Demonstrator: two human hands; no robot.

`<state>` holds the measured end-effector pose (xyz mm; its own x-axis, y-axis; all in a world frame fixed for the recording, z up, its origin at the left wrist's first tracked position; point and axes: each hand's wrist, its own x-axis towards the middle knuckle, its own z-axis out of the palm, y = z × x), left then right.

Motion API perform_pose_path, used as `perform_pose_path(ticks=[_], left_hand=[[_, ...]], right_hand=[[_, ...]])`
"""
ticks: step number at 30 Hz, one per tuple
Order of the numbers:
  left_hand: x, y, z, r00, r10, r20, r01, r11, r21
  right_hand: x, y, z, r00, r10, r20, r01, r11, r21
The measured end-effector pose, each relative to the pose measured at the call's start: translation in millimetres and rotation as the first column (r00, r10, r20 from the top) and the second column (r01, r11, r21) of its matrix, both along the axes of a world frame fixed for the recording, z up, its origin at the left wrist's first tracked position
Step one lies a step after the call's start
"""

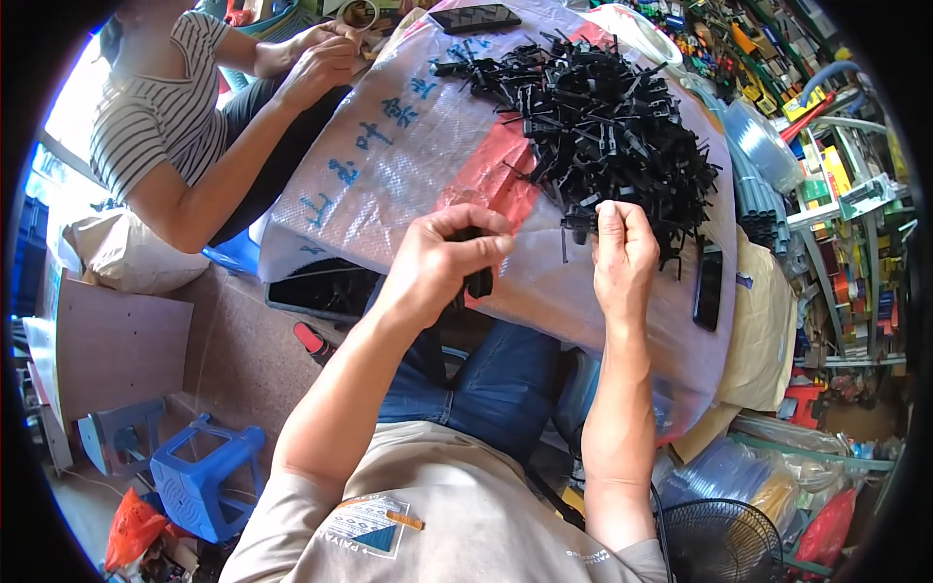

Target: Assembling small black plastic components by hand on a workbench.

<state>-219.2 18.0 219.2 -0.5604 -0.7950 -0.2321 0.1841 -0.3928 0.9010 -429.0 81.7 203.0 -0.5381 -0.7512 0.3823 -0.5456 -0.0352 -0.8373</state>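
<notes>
Black plastic clips (612, 126): heaped loose and tangled on the far right part of the table's woven plastic sheet (374, 209), with thin prongs sticking out on all sides.
Left hand (459, 251): fingers and thumb are curled nearly together around dark pieces (479, 282), which are seen jutting out below the grip; how many are held cannot be told.
Right hand (625, 248): thumb and forefinger are pinched at the near edge of the heap; a small black clip (580, 223) seems to be gripped at the fingertips, though whether it is free of its neighbours cannot be told.
Portion handled: only the few pieces in the fingers can be counted as taken up.
Portion left: a large, unordered heap is yet to be gone through, so an early or middle stage is suggested.
Black crate (301, 310): set below the sheet's left edge, partly covered; dark contents are glimpsed, but whether finished pieces are kept there cannot be judged.
Black smartphone (708, 284): laid on the sheet to the right of the heap, untouched.
Co-worker (160, 136): seated at the left; what is being worked on there cannot be made out.
</notes>
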Motion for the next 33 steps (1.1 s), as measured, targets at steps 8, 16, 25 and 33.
perform_pose_path(ticks=[8,16,25,33], left_hand=[[-13.6,8.5,-16.8,0.972,0.061,0.227,0.116,0.715,-0.690],[-12.0,21.6,-1.0,0.968,0.027,0.250,0.135,0.782,-0.609],[-11.2,32.7,4.8,0.981,0.018,0.194,0.083,0.863,-0.498],[-15.9,44.0,5.0,0.981,0.148,0.123,-0.060,0.842,-0.536]], right_hand=[[19.4,5.8,6.1,0.844,0.190,0.502,-0.243,0.969,0.040],[31.7,17.6,14.8,0.800,0.307,0.515,-0.373,0.927,0.028],[32.1,37.9,8.6,0.801,0.465,0.378,-0.457,0.882,-0.116],[37.6,41.4,4.2,0.780,0.496,0.382,-0.450,0.868,-0.208]])
